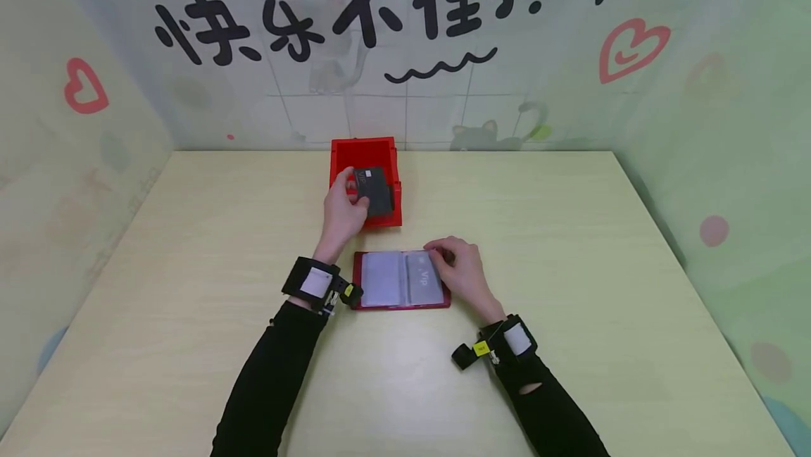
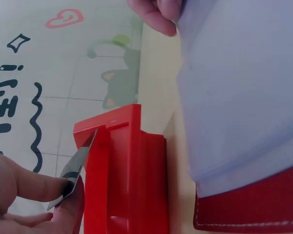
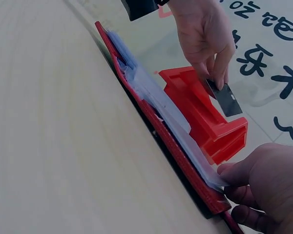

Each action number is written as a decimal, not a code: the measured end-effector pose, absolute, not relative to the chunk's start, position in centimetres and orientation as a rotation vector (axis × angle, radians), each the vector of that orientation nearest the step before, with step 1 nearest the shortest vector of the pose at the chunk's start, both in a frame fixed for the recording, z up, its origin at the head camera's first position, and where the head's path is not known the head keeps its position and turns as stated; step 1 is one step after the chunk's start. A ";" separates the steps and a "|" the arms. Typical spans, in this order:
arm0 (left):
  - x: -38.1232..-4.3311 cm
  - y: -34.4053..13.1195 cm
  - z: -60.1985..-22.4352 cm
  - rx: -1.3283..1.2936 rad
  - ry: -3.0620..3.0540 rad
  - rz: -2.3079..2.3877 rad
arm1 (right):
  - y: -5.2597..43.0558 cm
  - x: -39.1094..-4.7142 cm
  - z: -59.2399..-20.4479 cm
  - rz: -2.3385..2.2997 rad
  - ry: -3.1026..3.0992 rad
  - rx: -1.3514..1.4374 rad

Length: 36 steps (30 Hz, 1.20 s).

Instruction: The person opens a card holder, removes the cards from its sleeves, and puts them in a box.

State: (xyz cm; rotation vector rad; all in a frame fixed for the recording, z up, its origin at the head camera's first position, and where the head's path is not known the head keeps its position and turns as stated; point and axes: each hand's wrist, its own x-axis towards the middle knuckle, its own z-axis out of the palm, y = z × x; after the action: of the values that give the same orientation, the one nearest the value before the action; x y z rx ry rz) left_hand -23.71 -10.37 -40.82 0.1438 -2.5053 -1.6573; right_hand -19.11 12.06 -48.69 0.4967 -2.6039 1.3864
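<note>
Between the thumb and fingers of my left hand is a dark grey card with a small white patch. The hand holds it over a red plastic bin; in the left wrist view the card shows nearly edge-on above the bin's rim. A red card holder lies spread on the table, with clear sleeves on both sides. Inside the right-hand sleeve is a card marked "Vip". My right hand pinches the upper right corner of the sleeves, seen close in the right wrist view.
The pale wooden table runs back to a printed backdrop with large black characters. The bin stands near the table's back edge, behind the card holder. Side panels border the table at left and right.
</note>
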 end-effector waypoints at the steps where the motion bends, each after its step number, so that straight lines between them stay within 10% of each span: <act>1: -23.9 -10.2 -40.9 0.141 -2.490 -1.639 | 12.0 -19.1 -48.7 1.383 -2.609 0.494; 36: -25.4 -8.2 -41.9 0.036 -3.064 -0.919 | 11.9 -19.1 -48.8 1.339 -2.609 0.489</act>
State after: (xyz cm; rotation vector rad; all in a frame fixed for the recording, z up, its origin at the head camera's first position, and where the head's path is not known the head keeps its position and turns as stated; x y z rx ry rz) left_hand -25.42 -8.23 -41.90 0.0356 -3.0639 -0.9189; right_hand -19.15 11.94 -48.80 0.4892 -2.6093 1.3386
